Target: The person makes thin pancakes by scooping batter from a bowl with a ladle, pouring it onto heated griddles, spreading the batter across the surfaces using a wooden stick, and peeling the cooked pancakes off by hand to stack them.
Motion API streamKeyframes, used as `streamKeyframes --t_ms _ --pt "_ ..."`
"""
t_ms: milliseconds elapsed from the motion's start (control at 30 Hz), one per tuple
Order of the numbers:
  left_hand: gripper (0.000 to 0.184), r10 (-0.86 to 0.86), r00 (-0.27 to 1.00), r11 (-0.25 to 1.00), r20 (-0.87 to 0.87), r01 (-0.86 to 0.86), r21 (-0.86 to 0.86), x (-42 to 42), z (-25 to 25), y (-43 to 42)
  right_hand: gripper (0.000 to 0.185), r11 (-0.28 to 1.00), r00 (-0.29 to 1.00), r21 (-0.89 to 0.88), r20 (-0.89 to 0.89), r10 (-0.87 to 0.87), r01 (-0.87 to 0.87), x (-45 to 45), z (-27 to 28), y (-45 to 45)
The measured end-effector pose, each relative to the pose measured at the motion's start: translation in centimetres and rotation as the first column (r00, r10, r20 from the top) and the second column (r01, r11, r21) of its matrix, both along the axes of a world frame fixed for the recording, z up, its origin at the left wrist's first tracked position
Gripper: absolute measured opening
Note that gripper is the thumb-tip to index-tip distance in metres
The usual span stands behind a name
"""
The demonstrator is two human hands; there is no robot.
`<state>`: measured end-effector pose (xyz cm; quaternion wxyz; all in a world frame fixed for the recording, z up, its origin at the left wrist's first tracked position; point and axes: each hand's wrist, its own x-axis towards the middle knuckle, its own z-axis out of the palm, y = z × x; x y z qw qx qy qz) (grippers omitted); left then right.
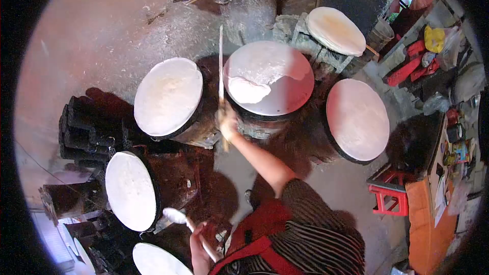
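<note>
My right hand (pixel 227 121) is closed around a long thin wooden stick (pixel 221 61), which points up along the left edge of the middle round griddle (pixel 298 89). On that griddle lies a thin whitish layer with a brighter white patch (pixel 249 91) at its left. Low in the view, my left hand (pixel 200 249) grips the pale handle of a ladle (pixel 174 216), its whitish bowl beside a griddle covered by a smooth white sheet (pixel 130 191). Another white-covered griddle (pixel 169 97) stands just left of the stick.
More white-covered rounds stand at right (pixel 357 119), upper right (pixel 336 30) and bottom left (pixel 160 260). Dark stacked cylinders (pixel 84 127) are at left. A red stool (pixel 389 196) sits beside an orange-sided table (pixel 430 219) with jars and papers.
</note>
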<state>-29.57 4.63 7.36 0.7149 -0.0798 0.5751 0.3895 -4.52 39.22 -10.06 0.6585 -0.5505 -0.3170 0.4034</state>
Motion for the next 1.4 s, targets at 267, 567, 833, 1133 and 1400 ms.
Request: streamKeyframes --t_ms 267,567,833,1133,1400 --pt "0.014 0.066 0.992 0.998 0.109 -0.065 -0.014 -4.8 -3.3 -4.9 0.040 0.962 0.864 -0.128 -0.422 -0.273 0.242 -5.3 -11.7 4.0" --pt "0.013 -0.102 0.986 0.994 0.135 0.095 0.058 -0.6 -3.5 0.2 0.032 0.951 0.910 -0.253 -0.324 -0.258 0.180 3.0 -1.5 -17.9" --pt "0.014 -0.281 0.939 0.948 0.198 0.239 0.212 3.5 -1.9 1.1 0.028 0.998 0.711 -0.067 -0.703 -0.033 -0.021 8.6 6.1 -16.2" --pt "0.017 -0.217 0.966 0.968 0.139 0.196 0.155 7.4 -3.5 1.9 0.037 0.851 0.776 -0.344 -0.621 0.110 -0.396 22.9 7.0 -22.4" --pt "0.020 -0.191 0.959 0.973 0.210 0.157 0.167 16.3 -1.5 3.9 0.035 0.869 0.824 -0.021 -0.330 0.461 -0.495 27.8 -2.3 -23.9"
